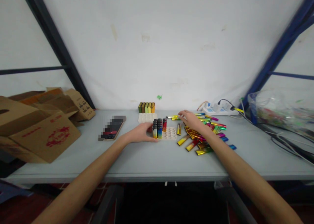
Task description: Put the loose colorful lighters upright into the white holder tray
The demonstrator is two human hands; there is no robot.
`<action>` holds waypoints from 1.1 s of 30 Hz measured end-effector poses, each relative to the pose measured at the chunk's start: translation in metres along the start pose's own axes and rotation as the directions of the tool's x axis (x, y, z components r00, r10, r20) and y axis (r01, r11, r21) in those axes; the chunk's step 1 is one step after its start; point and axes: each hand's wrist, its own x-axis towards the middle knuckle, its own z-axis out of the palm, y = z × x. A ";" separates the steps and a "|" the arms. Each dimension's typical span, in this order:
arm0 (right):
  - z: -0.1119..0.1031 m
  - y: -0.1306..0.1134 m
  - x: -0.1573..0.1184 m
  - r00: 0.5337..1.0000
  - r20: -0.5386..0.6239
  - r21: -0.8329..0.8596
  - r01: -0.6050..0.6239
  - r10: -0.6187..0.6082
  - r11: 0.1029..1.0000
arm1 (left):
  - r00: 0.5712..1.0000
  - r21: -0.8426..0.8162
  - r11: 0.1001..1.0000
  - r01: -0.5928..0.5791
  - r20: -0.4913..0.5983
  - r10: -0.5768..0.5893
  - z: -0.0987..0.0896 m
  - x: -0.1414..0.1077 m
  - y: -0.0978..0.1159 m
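Observation:
My left hand [144, 132] is curved around the left end of a white tray [169, 134] with round holes. Its thumb lies along the front edge, and its other fingers are partly hidden behind the lighters. Several dark-topped lighters [160, 129] stand upright in the tray's left part, with red ones [164, 125] beside them. My right hand [190, 119] hovers at the back left of a loose pile of shiny lighters [196, 135], its fingers slightly apart. Near its fingertips lies a yellow lighter [175, 117]; no grip on it shows. A single gold lighter [179, 129] lies just right of the tray.
Behind, a second white tray [148, 118] lies before a block of upright green and yellow lighters [146, 107]. A phone [112, 128] and cardboard boxes [49, 135] are at left. A power strip [218, 110], cables and a plastic bag [272, 109] are at right.

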 end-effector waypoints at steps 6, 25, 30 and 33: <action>0.021 0.026 0.004 0.989 0.144 -0.115 0.002 0.015 0.993 | 1.000 0.018 1.000 -0.002 0.008 0.002 0.000 0.000 0.002; -0.003 -0.016 0.006 0.959 -0.055 0.770 -0.137 0.279 0.623 | 1.000 0.010 1.000 -0.001 0.019 0.001 0.000 0.001 0.000; -0.005 -0.033 0.002 0.939 -0.014 0.883 -0.151 0.345 0.445 | 1.000 0.003 1.000 -0.001 0.027 0.001 0.000 0.000 0.002; -0.005 -0.040 0.002 0.938 0.001 0.894 -0.156 0.346 0.420 | 1.000 0.022 1.000 -0.006 0.030 0.005 0.000 0.000 0.002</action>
